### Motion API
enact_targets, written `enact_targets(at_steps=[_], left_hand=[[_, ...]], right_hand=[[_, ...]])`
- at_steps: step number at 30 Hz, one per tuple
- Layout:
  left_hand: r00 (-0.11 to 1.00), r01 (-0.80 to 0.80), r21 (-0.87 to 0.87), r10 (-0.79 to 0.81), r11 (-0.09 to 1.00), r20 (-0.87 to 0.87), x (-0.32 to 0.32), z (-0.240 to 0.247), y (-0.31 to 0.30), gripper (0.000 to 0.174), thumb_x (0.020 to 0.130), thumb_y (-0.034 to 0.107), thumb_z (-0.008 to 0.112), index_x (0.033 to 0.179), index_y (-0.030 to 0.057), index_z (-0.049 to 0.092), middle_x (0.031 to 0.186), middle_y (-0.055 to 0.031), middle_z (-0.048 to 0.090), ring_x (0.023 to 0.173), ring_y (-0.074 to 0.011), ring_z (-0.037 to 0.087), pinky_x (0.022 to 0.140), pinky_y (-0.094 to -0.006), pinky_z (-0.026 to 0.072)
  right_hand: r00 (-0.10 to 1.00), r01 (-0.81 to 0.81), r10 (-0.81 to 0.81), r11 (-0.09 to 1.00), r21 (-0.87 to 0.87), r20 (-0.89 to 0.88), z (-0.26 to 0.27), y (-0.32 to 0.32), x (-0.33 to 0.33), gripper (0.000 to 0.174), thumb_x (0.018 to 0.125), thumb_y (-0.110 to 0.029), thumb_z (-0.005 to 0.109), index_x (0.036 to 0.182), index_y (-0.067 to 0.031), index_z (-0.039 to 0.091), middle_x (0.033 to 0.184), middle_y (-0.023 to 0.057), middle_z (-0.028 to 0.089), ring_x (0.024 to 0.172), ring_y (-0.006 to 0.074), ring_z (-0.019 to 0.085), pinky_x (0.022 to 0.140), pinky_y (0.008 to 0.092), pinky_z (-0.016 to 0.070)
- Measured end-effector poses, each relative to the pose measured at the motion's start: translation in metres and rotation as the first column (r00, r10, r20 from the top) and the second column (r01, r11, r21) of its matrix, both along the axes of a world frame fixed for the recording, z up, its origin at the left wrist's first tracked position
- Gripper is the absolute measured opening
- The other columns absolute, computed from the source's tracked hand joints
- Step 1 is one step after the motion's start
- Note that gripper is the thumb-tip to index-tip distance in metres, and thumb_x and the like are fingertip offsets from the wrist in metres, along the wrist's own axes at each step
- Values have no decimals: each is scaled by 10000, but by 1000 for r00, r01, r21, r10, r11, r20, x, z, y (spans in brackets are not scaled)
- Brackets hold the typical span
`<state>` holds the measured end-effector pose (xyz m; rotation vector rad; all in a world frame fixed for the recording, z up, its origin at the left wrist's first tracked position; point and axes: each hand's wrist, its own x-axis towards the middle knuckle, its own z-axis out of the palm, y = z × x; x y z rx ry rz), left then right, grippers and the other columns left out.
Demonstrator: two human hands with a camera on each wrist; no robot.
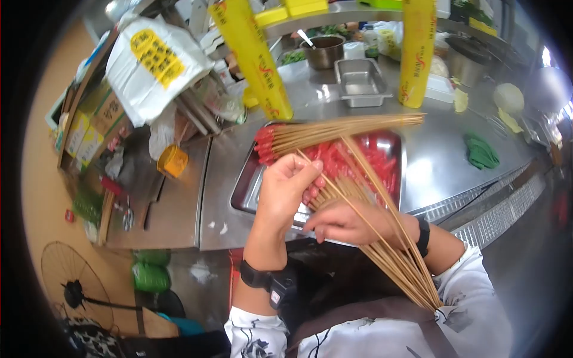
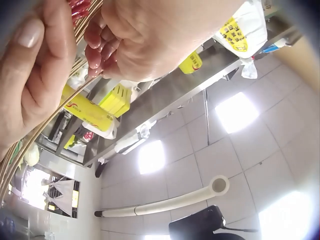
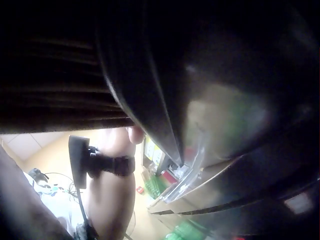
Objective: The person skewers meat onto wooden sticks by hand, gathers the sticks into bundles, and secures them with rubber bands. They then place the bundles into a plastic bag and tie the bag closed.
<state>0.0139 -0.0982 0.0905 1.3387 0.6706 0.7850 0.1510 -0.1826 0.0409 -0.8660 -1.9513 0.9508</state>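
My left hand (image 1: 286, 185) is raised over a steel tray (image 1: 242, 200) and pinches several red sausage pieces (image 1: 314, 190) in its curled fingers; the left wrist view shows these red pieces (image 2: 94, 46) close up. Just right of it, my right hand (image 1: 343, 224) grips a bundle of bare bamboo skewers (image 1: 400, 262) that fans back towards my body. One stick from the bundle points up past the left fingers. More red pieces (image 1: 358, 158) fill the tray. Loaded skewers (image 1: 346, 128) lie across its far edge.
Two yellow film rolls (image 1: 253, 56) (image 1: 416, 51) stand behind the tray. Beyond are a small steel pan (image 1: 361, 80) and a pot (image 1: 325, 51). A green cloth (image 1: 480, 152) lies right, and a white bag (image 1: 152, 65) with boxes is piled left. A fan (image 1: 74, 286) stands on the floor.
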Motion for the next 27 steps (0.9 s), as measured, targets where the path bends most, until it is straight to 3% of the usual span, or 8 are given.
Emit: enact_targets(at_steps=[6,9,12,14,16,17,21,27], left_hand=[[994,28,3,-28,1000,106,-28,-15,-1,139,866,110,618,765,57,539,671,-27,588,545,-64,479,506,-191,374],[987,84,-16,-81,996,137,-35,-36,6,104,881,117,603,822,40,563,700,-25,592,579,-72,509,539,-196,393],[992,-125,141,127,982,-9,-47,-55,21,121,908,144,575,911,23,589,734,-17,594,650,-73,555,576,-196,411],[891,-174,519,358,837,-278,-65,-73,39,171,860,157,606,964,21,617,811,-74,632,704,-184,610,651,-288,471],[604,101,843,640,529,-474,-79,-80,46,196,814,160,635,953,22,628,860,-112,644,724,-256,623,682,-347,489],[537,129,831,667,541,-517,-80,-84,47,263,731,183,680,947,38,644,880,-141,650,776,-327,624,732,-405,493],[300,229,631,563,741,-770,-69,-73,47,321,701,224,697,960,41,643,853,-155,666,847,-312,640,757,-397,498],[309,205,654,586,728,-749,-64,-87,63,333,701,165,695,1000,35,624,830,-167,660,800,-288,650,732,-376,505]], right_hand=[[864,-109,-76,936,-334,-497,2,-3,2,298,947,-100,441,1220,16,468,881,87,641,866,133,597,781,263,457],[943,-11,-81,961,-275,-322,2,-1,-2,270,947,-131,468,1171,15,509,812,61,633,759,106,599,708,229,456],[967,69,-135,955,-287,-217,4,0,-3,254,938,-125,472,1145,9,531,737,28,615,667,73,576,640,209,439],[960,93,-168,946,-311,-223,5,-1,-3,270,933,-113,468,1169,7,520,724,23,610,665,65,570,626,206,429],[952,115,-192,946,-303,-237,6,-2,-5,293,930,-108,464,1197,7,505,712,21,601,657,60,563,617,204,422],[949,124,-202,945,-303,-243,5,-2,-7,306,929,-106,461,1211,7,497,705,19,597,652,57,559,613,204,419],[954,116,-190,947,-299,-231,3,-2,-4,335,922,-100,468,1237,11,479,672,16,580,633,53,548,598,205,418],[950,92,-174,950,-299,-260,2,-1,-3,355,928,-102,459,1262,19,456,676,15,577,630,57,548,594,208,420]])
